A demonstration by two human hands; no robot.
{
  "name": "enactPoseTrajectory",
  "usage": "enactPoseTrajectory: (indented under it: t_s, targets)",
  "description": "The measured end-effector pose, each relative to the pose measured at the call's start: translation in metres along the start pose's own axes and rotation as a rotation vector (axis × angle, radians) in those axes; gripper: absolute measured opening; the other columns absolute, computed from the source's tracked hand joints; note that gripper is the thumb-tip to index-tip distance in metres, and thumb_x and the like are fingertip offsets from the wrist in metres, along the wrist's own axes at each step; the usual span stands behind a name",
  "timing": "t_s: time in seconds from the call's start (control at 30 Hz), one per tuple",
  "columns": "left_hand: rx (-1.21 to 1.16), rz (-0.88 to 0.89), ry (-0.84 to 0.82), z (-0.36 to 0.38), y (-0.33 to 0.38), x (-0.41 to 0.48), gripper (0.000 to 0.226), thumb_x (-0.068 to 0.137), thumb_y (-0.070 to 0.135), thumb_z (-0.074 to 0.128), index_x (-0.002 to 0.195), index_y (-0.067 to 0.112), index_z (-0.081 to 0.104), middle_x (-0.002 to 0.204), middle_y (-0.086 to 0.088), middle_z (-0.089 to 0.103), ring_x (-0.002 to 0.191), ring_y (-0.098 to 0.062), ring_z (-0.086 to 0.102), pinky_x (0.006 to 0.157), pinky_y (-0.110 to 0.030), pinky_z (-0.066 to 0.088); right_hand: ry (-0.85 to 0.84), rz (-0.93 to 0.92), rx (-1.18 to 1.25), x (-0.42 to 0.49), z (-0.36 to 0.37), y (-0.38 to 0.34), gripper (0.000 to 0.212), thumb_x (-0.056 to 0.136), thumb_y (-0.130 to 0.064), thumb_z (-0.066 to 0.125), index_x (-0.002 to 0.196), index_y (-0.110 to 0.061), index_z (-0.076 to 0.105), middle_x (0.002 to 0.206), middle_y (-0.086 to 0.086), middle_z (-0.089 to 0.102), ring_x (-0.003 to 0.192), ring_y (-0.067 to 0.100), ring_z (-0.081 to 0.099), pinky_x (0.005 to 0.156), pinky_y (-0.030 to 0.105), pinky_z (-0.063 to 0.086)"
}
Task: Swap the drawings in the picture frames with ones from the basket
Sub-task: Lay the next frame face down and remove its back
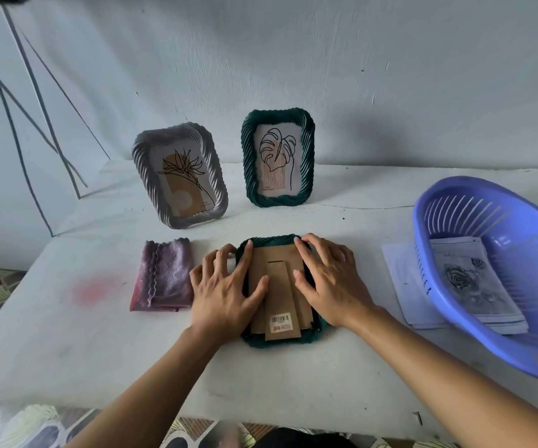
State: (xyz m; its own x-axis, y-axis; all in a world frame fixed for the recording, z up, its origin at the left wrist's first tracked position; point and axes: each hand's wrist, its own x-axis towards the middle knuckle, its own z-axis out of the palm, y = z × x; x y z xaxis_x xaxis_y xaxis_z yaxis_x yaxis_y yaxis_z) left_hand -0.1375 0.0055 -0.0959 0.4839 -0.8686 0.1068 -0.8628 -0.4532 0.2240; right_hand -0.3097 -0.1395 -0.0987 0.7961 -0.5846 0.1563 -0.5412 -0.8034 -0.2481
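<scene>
A dark green picture frame (272,242) lies face down on the white table, its brown cardboard back and stand (282,299) facing up. My left hand (225,289) rests flat on its left side, fingers spread. My right hand (329,282) presses on its right side, fingers spread over the edge. Two frames stand upright behind: a grey frame (180,176) with a flower line drawing, and a green frame (277,156) with a leaf drawing. A blue basket (455,286) at the right holds drawings (474,282), a rose sketch on top.
A folded purple cloth (164,276) lies just left of my left hand. White paper sheets (400,279) lie under the basket's left edge. A pale wall stands behind the table, with dark cables (19,101) at the left. The table's front edge is near my arms.
</scene>
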Motion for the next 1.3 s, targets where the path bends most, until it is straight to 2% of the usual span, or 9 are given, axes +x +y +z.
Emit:
enactPoseTrajectory:
  t_s: [0.1, 0.17, 0.27, 0.33, 0.43, 0.53, 0.77, 1.1, 1.3]
  targets:
    - [-0.083, -0.032, 0.033, -0.003, 0.002, -0.005, 0.069, 0.092, 0.074, 0.024, 0.153, 0.04, 0.029, 0.14, 0.006, 0.041, 0.134, -0.017, 0.033, 0.108, -0.043, 0.027, -0.003, 0.054, 0.23, -0.005, -0.004, 0.001, 0.066, 0.098, -0.054, 0.033, 0.155, -0.024, 0.024, 0.156, -0.004, 0.034, 0.144, 0.013, 0.03, 0.118, 0.041, 0.025]
    - [-0.212, -0.065, 0.042, -0.005, 0.002, -0.007, 0.064, 0.094, 0.07, 0.026, 0.149, 0.04, 0.038, 0.142, 0.007, 0.044, 0.134, -0.016, 0.039, 0.108, -0.043, 0.028, 0.003, 0.11, 0.414, -0.012, -0.011, 0.0, 0.061, 0.1, -0.05, 0.042, 0.155, -0.031, 0.025, 0.158, -0.011, 0.03, 0.148, 0.004, 0.017, 0.122, 0.034, 0.019]
    - [-0.44, -0.085, 0.038, -0.011, -0.002, -0.018, 0.049, 0.099, 0.058, 0.042, 0.141, 0.036, 0.053, 0.15, 0.008, 0.041, 0.136, -0.018, 0.043, 0.11, -0.045, 0.037, 0.059, 0.099, 0.526, -0.031, -0.022, -0.001, 0.048, 0.099, -0.039, 0.054, 0.146, -0.033, 0.044, 0.152, -0.02, 0.036, 0.146, -0.004, 0.019, 0.121, 0.029, 0.02]
    - [-0.463, -0.028, 0.035, -0.013, -0.006, -0.031, 0.045, 0.099, 0.052, 0.048, 0.138, 0.032, 0.057, 0.154, 0.01, 0.038, 0.139, -0.015, 0.041, 0.112, -0.043, 0.038, 0.048, 0.049, 0.539, -0.044, -0.023, 0.0, 0.041, 0.097, -0.038, 0.058, 0.138, -0.033, 0.055, 0.15, -0.021, 0.039, 0.144, -0.005, 0.021, 0.122, 0.031, 0.018]
    - [-0.33, 0.126, -0.038, -0.01, -0.012, -0.054, 0.059, 0.098, 0.059, 0.034, 0.147, 0.029, 0.046, 0.162, 0.01, 0.025, 0.149, -0.006, 0.02, 0.12, -0.037, 0.024, -0.013, -0.032, 0.507, -0.059, -0.015, 0.001, 0.042, 0.095, -0.042, 0.06, 0.135, -0.033, 0.057, 0.153, -0.02, 0.037, 0.147, -0.004, 0.016, 0.123, 0.032, 0.01]
    - [-0.151, 0.223, -0.074, -0.003, -0.016, -0.064, 0.065, 0.1, 0.06, 0.02, 0.156, 0.028, 0.024, 0.165, 0.01, 0.009, 0.151, -0.001, 0.001, 0.124, -0.037, 0.012, 0.008, -0.072, 0.449, -0.063, -0.008, 0.0, 0.044, 0.092, -0.047, 0.057, 0.134, -0.032, 0.059, 0.153, -0.018, 0.038, 0.146, -0.002, 0.019, 0.124, 0.04, 0.013]
    - [-0.08, 0.249, -0.105, -0.003, -0.015, -0.067, 0.057, 0.105, 0.046, 0.015, 0.158, 0.026, 0.012, 0.166, 0.011, 0.005, 0.153, -0.008, -0.003, 0.123, -0.041, 0.012, -0.003, -0.096, 0.342, -0.062, -0.006, 0.0, 0.04, 0.093, -0.04, 0.05, 0.129, -0.026, 0.06, 0.151, -0.013, 0.041, 0.147, 0.004, 0.021, 0.12, 0.047, 0.018]
    - [-0.143, 0.242, -0.1, -0.004, -0.015, -0.068, 0.058, 0.102, 0.036, 0.022, 0.158, 0.025, 0.015, 0.165, 0.01, 0.012, 0.153, -0.008, 0.003, 0.124, -0.04, 0.011, -0.012, -0.112, 0.289, -0.063, -0.005, -0.001, 0.046, 0.088, -0.021, 0.035, 0.128, -0.019, 0.059, 0.149, -0.007, 0.044, 0.147, 0.011, 0.023, 0.12, 0.047, 0.02]
    - [-0.171, 0.222, -0.088, -0.004, -0.013, -0.069, 0.057, 0.103, 0.036, 0.022, 0.158, 0.026, 0.017, 0.165, 0.011, 0.014, 0.153, -0.006, 0.004, 0.124, -0.039, 0.012, -0.029, -0.109, 0.302, -0.063, -0.006, -0.001, 0.047, 0.089, -0.017, 0.032, 0.128, -0.02, 0.057, 0.149, -0.007, 0.043, 0.148, 0.009, 0.021, 0.121, 0.047, 0.019]
